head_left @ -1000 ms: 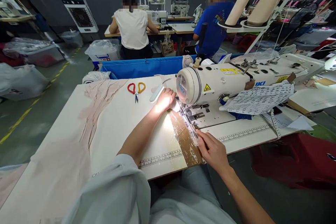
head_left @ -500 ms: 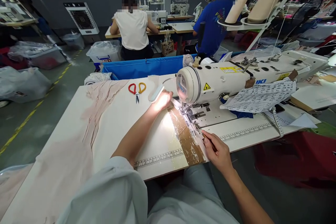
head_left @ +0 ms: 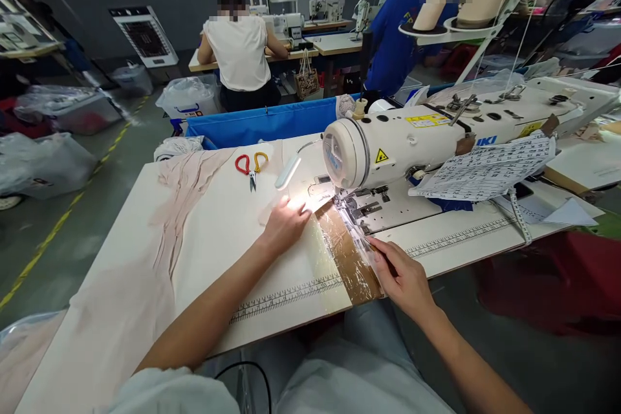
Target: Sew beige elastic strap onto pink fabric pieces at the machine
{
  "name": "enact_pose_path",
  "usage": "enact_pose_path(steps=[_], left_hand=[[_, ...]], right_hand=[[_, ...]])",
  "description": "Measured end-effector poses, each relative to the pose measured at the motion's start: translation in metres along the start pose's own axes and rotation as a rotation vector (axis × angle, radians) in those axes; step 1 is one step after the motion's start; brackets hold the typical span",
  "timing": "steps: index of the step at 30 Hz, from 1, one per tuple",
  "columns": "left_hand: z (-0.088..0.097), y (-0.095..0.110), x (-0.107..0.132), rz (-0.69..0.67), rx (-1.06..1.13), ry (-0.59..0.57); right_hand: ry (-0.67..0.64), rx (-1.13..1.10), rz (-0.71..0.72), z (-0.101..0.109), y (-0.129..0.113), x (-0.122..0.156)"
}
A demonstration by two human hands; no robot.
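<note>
My left hand [head_left: 287,225] lies left of the needle area under a bright light, its fingers bent together on a thin pale piece of fabric [head_left: 317,199] that reaches toward the presser foot. Glare blurs the fingertips. My right hand [head_left: 400,275] is closed near the table's front edge, at the lower end of a narrow metal guide [head_left: 353,223]. A small brownish tip shows at its fingers, but what it holds is mostly hidden. The white sewing machine [head_left: 398,149] stands beyond both hands. Brown tape [head_left: 349,259] covers the table between them.
Red-and-yellow-handled scissors [head_left: 252,171] lie left of the machine, near a small lamp [head_left: 288,171]. Sheer pink fabric [head_left: 126,310] spreads over the table's left side. A printed sheet [head_left: 485,171] hangs on the machine. Behind a blue cloth bin [head_left: 262,126], two people sit at other machines.
My left hand has drawn back toward me and slightly left, from beside the lamp to below it. My right hand stays nearly in place. The person in blue has leaned to the right.
</note>
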State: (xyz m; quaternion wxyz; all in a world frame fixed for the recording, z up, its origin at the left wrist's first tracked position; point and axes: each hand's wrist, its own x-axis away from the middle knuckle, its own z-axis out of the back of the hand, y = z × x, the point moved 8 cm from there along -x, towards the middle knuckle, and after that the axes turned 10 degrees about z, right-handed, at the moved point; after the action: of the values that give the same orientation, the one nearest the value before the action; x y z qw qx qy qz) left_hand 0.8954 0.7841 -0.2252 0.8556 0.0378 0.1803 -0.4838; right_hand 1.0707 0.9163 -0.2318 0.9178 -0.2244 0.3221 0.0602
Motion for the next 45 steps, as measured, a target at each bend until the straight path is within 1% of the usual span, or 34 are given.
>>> enact_pose_path(steps=[2,5,9,12,19,23,32,35,38,39,41,43,45], left_hand=[[0.002,0.012,0.018,-0.003,-0.019,0.025],[0.002,0.024,0.036,0.037,-0.026,0.009],[0.0,0.03,0.041,0.08,0.009,-0.038],[-0.001,0.031,0.041,0.078,0.035,-0.063],[0.002,0.026,0.04,0.099,0.119,-0.077],[0.002,0.026,0.04,0.1,0.125,-0.089],[0.0,0.025,0.041,0.099,0.125,-0.08],[0.0,0.024,0.041,0.111,0.148,-0.082],[0.002,0.023,0.04,0.132,0.18,-0.075],[0.002,0.021,0.04,0.152,0.204,-0.066],[0.004,0.014,0.04,0.219,0.306,-0.038],[0.004,0.002,0.04,0.315,0.488,-0.021],[-0.001,-0.012,0.04,0.438,0.708,-0.044]], right_hand=[[-0.058,0.08,0.016,-0.008,-0.007,-0.012],[-0.11,0.216,0.043,-0.022,-0.012,-0.03],[-0.193,0.321,0.072,-0.043,-0.011,-0.044],[-0.228,0.332,0.08,-0.051,-0.01,-0.043],[-0.16,0.323,0.084,-0.051,-0.013,-0.039],[-0.136,0.307,0.078,-0.05,-0.012,-0.039],[-0.131,0.271,0.05,-0.049,-0.01,-0.037],[-0.097,0.256,0.01,-0.044,-0.009,-0.037],[-0.059,0.18,-0.025,-0.039,-0.008,-0.043],[-0.076,0.145,-0.021,-0.04,-0.008,-0.047],[-0.164,0.07,0.023,-0.048,-0.01,-0.06],[-0.272,0.004,0.09,-0.061,-0.014,-0.075],[-0.378,-0.057,0.131,-0.076,-0.014,-0.088]])
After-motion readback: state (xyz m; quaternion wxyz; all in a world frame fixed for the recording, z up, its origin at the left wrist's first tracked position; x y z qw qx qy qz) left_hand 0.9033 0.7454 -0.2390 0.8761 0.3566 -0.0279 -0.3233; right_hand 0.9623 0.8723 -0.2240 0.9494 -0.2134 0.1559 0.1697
